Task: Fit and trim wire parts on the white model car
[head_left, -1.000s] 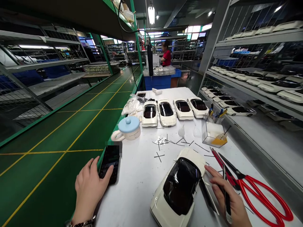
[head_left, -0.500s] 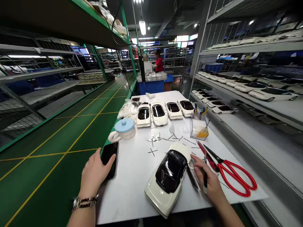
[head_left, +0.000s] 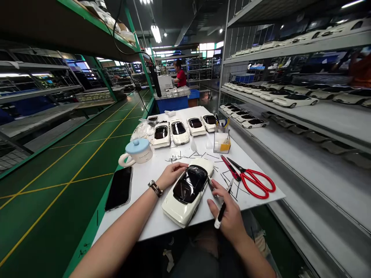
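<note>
In front of me a white model car [head_left: 176,206] with a dark roof and windows stands at a slant on the white table. My left hand [head_left: 173,174] grips its left side, fingers near the windscreen edge. On the other side, my right hand [head_left: 228,216] holds a slim black-and-white craft tool [head_left: 222,213] with a pointed metal tip, its exact kind unclear. The index finger of that hand reaches to the car's side, by a small dark part [head_left: 211,184]. Thin black strips [head_left: 237,190] lie scattered beyond and to the right.
Red-handled scissors [head_left: 256,183] and a red cutter [head_left: 231,168] lie at right, near a clear tool holder [head_left: 222,142]. A phone [head_left: 119,189] and a lidded mug [head_left: 142,151] are at left. Several white model cars [head_left: 179,133] stand behind; racks [head_left: 290,127] line the right.
My left hand has left the phone and moved right to the model car. My right hand stays beside the car with the tool. The view has shifted.
</note>
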`<state>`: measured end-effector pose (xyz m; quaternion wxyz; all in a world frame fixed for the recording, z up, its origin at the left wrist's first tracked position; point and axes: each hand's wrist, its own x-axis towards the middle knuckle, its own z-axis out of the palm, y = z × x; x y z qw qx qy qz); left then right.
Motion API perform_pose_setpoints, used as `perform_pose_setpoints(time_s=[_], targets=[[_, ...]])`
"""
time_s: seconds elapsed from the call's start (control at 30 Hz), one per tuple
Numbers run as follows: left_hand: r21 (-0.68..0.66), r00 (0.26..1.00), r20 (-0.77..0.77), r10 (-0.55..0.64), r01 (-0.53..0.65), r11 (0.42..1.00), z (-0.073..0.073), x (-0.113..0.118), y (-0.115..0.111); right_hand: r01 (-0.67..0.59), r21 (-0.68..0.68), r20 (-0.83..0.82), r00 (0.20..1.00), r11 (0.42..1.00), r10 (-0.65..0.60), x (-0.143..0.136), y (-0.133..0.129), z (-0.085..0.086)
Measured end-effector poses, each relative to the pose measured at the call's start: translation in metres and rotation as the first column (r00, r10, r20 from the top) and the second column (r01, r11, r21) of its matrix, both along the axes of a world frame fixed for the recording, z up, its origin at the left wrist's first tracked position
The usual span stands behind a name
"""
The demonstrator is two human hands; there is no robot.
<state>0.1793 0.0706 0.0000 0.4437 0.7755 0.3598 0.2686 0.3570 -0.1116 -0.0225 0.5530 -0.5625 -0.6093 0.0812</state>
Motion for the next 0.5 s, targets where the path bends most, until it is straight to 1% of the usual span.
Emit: perform_pose_setpoints(time_s=[0.13,0.2,0.27,0.33,0.4,0.47,0.5], targets=[[-0.008,0.999,-0.022,-0.038,0.038,0.999,0.001,-0.005,0.005,0.022,0.054,0.159,0.987,0.998,-0.03,-0.001,0.002,-0.007],[-0.02,0.995,-0.069,-0.078,0.076,0.997,0.004,-0.008,0.01,0.031,0.093,0.215,0.975,0.995,-0.05,0.004,0.006,-0.01],[-0.042,0.982,-0.134,-0.131,0.126,0.991,0.009,-0.01,0.019,0.016,0.117,0.25,0.967,0.993,-0.045,0.01,0.009,-0.012],[-0.063,0.961,-0.208,-0.183,0.174,0.983,0.017,-0.01,0.031,-0.02,0.128,0.27,0.963,0.992,-0.015,0.016,0.01,-0.012],[-0.061,0.938,-0.275,-0.213,0.204,0.977,0.028,-0.007,0.042,-0.062,0.128,0.292,0.956,0.99,0.023,0.02,0.01,-0.011],[-0.018,0.924,-0.326,-0.198,0.204,0.979,0.043,-0.002,0.049,-0.09,0.123,0.307,0.95,0.988,0.049,0.023,0.009,-0.009],[0.023,0.924,-0.342,-0.168,0.187,0.982,0.05,0.0,0.05,-0.1,0.12,0.309,0.949,0.988,0.059,0.024,0.009,-0.008]])
